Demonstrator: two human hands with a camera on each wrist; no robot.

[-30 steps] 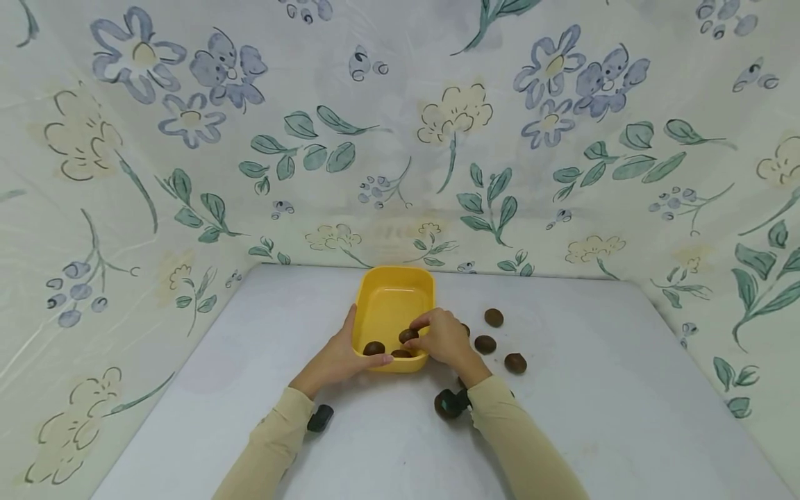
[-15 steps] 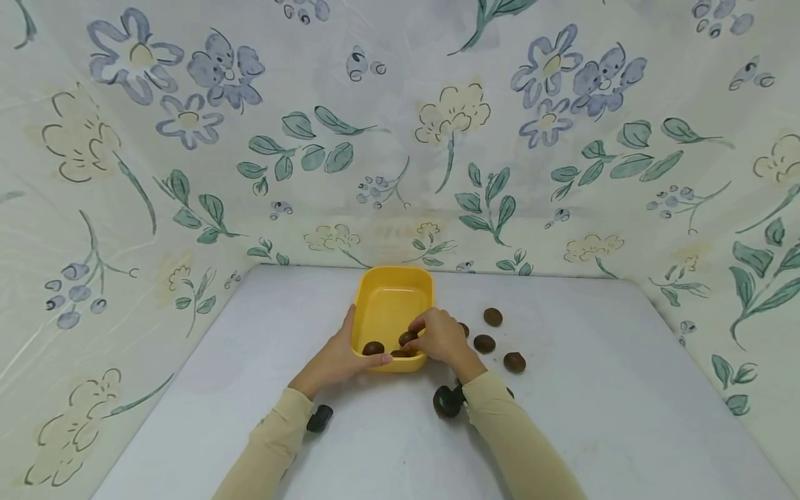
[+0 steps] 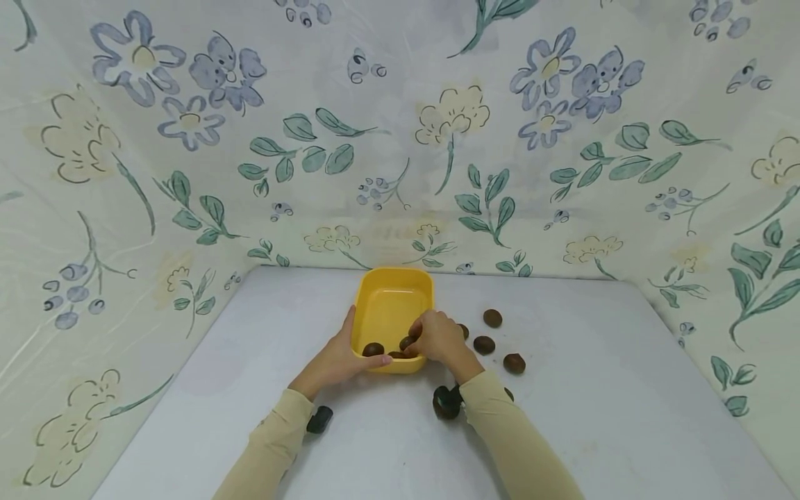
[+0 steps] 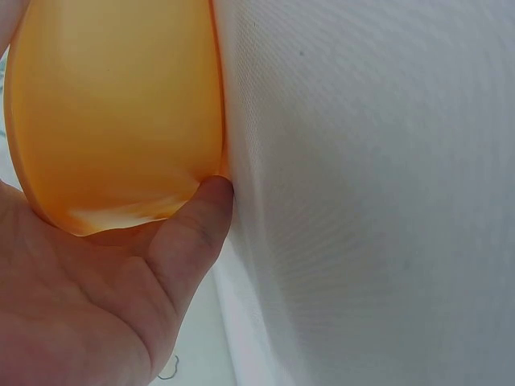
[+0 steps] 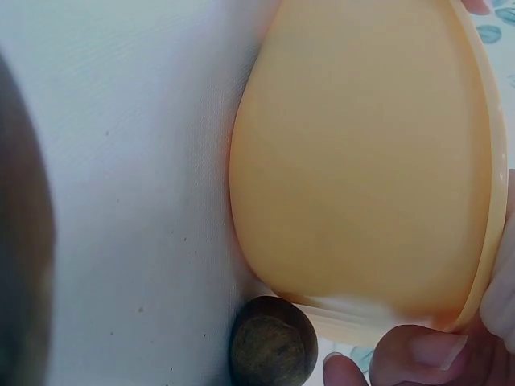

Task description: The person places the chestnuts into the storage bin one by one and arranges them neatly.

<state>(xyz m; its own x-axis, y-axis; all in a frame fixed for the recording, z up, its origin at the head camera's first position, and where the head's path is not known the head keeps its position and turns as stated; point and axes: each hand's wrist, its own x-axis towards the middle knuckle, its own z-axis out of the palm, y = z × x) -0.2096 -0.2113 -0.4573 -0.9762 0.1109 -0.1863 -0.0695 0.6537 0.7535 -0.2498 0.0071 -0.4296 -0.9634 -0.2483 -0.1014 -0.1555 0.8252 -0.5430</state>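
Observation:
A yellow plastic tub [image 3: 389,311] stands at the back middle of the table. My left hand [image 3: 334,359] grips its near left corner, with the thumb along the front rim. The left wrist view shows a finger [image 4: 189,241] at the foot of the tub wall. My right hand [image 3: 442,338] reaches over the right rim and pinches a brown chestnut [image 3: 408,343] low inside the tub. Another chestnut [image 3: 373,349] lies in the near left corner. A third chestnut [image 3: 396,355] is partly hidden behind the front rim.
Right of the tub, several loose chestnuts lie on the white table, among them a back chestnut [image 3: 492,318], a middle chestnut [image 3: 484,345] and a nearer chestnut [image 3: 514,363]. One chestnut [image 5: 272,346] sits close beside the tub wall. A flowered cloth [image 3: 400,173] hangs behind the table.
My right hand has sunk slightly lower into the tub with the pinched chestnut. The left hand and the tub have stayed in place.

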